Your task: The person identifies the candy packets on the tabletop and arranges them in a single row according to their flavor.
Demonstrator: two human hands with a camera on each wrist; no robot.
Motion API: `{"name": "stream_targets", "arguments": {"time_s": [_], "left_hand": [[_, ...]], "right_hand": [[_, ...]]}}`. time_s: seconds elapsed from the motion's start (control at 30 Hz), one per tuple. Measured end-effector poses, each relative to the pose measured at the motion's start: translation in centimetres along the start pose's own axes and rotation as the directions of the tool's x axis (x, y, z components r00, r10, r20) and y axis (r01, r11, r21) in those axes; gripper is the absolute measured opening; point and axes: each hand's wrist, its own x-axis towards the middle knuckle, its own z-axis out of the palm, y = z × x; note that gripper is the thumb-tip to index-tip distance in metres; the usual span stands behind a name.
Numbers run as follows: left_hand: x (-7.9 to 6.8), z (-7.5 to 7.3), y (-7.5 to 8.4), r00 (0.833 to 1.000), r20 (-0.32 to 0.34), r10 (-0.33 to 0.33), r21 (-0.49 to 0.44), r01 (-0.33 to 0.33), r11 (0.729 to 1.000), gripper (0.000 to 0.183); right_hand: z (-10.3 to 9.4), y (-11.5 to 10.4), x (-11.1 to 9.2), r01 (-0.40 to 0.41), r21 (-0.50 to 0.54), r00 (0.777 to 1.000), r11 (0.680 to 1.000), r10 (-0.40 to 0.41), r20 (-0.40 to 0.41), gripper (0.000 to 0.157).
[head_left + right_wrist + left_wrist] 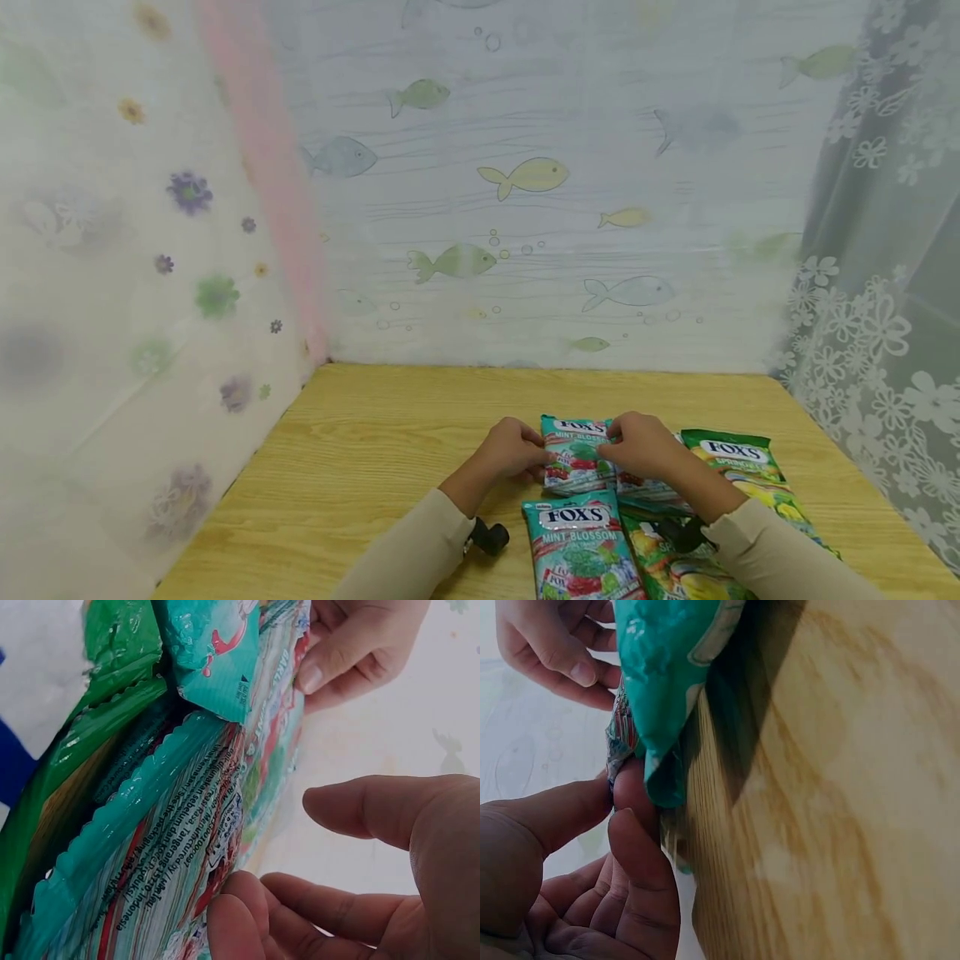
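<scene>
In the head view a teal Fox's Mint Blossom candy bag lies between both hands. My left hand pinches its left edge between thumb and finger, seen closely in the left wrist view at the bag's teal corner. At the bag's right side, my right hand touches it. In the right wrist view the right thumb stands apart from the printed wrapper, while the fingertips rest against its edge. Another teal bag lies partly hidden under the right hand and forearm.
Nearer me lies another Mint Blossom bag. Two green Fox's bags, one at the right and one in front, lie on the wooden table. Patterned curtains hang behind and at both sides.
</scene>
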Motion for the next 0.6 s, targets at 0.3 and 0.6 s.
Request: {"name": "stream_targets", "arguments": {"time_s": [0.3, 0.6], "left_hand": [[-0.2, -0.9, -0.5, 1.000, -0.019, -0.020, 0.000, 0.020, 1.000, 0.031], [-0.7, -1.9, -1.5, 0.999, -0.038, -0.032, 0.008, 0.032, 0.999, 0.031]], "right_hand": [[-0.2, 0.1, 0.1, 0.019, -0.021, 1.000, 1.000, -0.018, 0.014, 0.037], [0.4, -0.1, 0.5, 0.027, 0.013, 0.999, 1.000, -0.028, 0.045, 0.048]]}}
